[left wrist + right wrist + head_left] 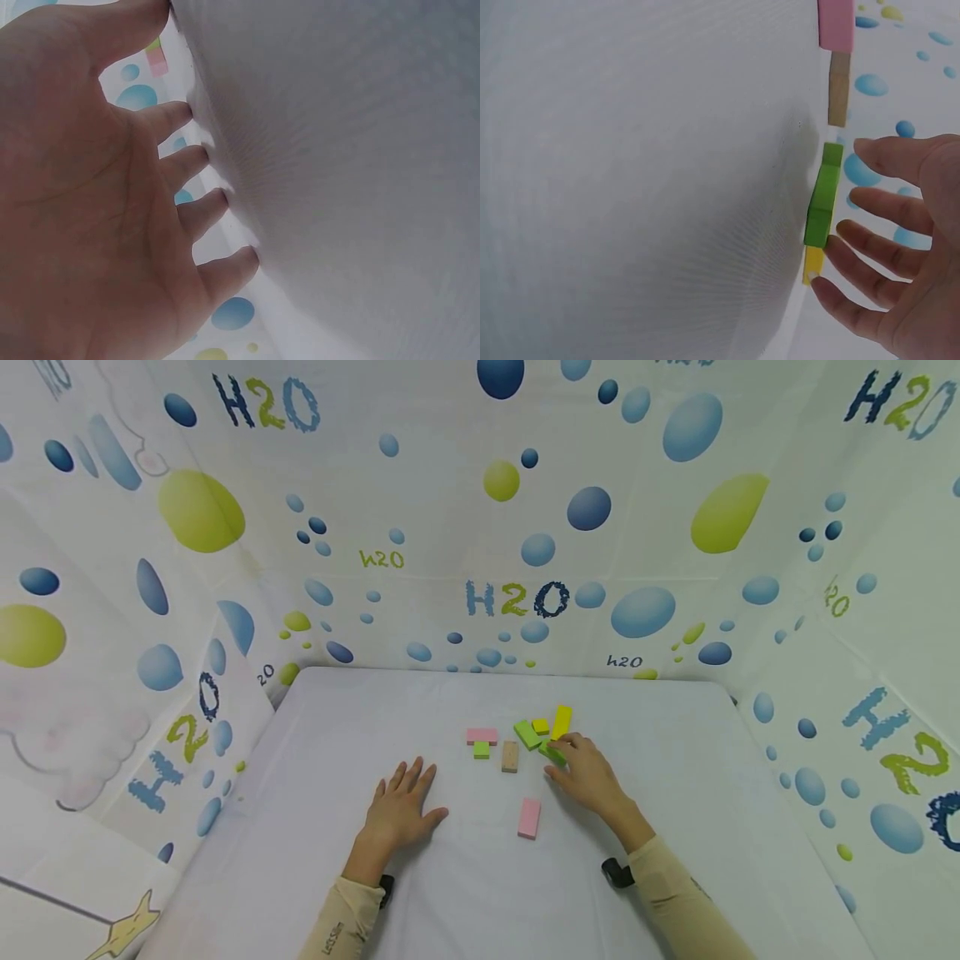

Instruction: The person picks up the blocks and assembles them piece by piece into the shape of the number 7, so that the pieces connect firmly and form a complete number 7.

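My left hand (397,814) rests on the white tabletop with fingers spread, holding nothing. Over on the right, my right hand (591,777) reaches to a green block (552,753), its fingers apart and gently bent. In the right wrist view, thumb and fingers stand beside green blocks (823,199) without closing round them. Another green block (527,735), a small yellow block (540,726) and a long yellow block (562,723) lie close by. A plain wooden block (509,757) lies left of these.
Farther left, a pink block (482,736) has a small green block (481,750) at its front side. A second pink block (528,819) lies nearer, between the hands. White sheeting (450,527) with bubble prints surrounds the table (330,718) at the back and sides.
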`<state>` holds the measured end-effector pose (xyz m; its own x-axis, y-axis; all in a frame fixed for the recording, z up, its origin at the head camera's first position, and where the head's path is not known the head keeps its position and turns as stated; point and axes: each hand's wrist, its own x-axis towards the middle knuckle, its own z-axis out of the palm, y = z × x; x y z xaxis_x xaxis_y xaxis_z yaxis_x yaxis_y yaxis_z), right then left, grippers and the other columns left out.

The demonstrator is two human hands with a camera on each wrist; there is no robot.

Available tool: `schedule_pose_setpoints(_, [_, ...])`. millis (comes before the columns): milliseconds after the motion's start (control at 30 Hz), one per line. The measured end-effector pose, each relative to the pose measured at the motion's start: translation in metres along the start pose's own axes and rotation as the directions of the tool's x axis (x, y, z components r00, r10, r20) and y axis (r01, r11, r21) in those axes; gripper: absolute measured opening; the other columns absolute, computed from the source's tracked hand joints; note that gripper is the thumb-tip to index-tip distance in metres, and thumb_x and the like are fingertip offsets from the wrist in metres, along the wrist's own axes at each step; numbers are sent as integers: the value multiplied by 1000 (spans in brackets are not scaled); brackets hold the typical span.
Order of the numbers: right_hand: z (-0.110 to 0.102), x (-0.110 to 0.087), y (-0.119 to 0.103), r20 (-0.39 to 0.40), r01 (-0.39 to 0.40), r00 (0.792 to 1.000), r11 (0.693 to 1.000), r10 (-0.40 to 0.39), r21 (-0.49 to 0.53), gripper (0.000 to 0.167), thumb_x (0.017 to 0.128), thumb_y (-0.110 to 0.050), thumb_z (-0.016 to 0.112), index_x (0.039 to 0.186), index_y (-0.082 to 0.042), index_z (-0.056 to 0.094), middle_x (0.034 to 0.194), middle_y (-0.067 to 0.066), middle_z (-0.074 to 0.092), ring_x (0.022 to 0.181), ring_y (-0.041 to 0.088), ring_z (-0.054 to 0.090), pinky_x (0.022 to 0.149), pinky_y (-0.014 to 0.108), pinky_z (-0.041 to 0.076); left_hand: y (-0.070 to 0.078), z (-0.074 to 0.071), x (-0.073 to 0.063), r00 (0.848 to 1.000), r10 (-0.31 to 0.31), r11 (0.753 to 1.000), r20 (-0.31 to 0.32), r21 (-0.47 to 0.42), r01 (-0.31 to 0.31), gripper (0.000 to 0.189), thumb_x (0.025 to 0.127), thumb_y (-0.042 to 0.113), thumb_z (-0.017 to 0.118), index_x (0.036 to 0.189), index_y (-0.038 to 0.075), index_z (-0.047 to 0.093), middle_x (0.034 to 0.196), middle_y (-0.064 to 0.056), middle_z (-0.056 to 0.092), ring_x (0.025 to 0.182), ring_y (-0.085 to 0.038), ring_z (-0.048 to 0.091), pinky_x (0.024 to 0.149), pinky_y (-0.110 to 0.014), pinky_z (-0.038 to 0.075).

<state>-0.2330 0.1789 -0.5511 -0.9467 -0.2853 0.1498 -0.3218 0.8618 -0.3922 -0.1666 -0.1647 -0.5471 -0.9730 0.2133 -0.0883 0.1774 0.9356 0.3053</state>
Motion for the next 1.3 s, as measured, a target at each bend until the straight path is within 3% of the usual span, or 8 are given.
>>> schedule_pose_setpoints(233, [2, 0, -1, 2, 6, 1000, 1000, -6, -28, 38, 93, -27, 81, 126, -8, 75, 133, 11, 63, 113, 28, 62, 94, 45, 57, 1, 0, 0, 1000, -6, 1000, 3, -5, 6, 77, 99, 48, 67, 160, 9, 42, 169, -19, 30, 156, -44, 23, 121, -70, 21])
schedule_pose_setpoints(633, [0, 3, -5, 62, 25, 998, 999, -22, -36, 28, 94, -21, 79, 119, -6, 78, 138, 12, 65, 123, 31, 64, 105, 49, 53, 1, 1, 0, 1000, -6, 1000, -5, 2, 6, 77, 98, 48, 68, 160, 9, 42, 168, -19, 31, 155, -45, 24, 120, -70, 22])
schedule_pose_setpoints(867, [0, 4, -4, 66, 24, 997, 999, -27, 46, 21, 93, -15, 80, 112, -5, 78, 140, 16, 65, 97, 21, 74, 89, 41, 60, 1, 1, -1, 1000, -7, 1000, -6, 0, 7, 77, 98, 48, 68, 160, 9, 43, 168, -19, 31, 155, -45, 25, 120, -70, 22])
schedule_pose_setpoints(1300, [2, 4, -2, 71, -32, 997, 994, 25, 101, 15, 92, -15, 81, 106, -10, 76, 133, 12, 69, 87, 14, 70, 82, 38, 59, 1, 1, -1, 1000, -5, 1000, -4, -9, 5, 77, 98, 48, 68, 160, 9, 42, 168, -19, 31, 156, -44, 24, 121, -69, 21])
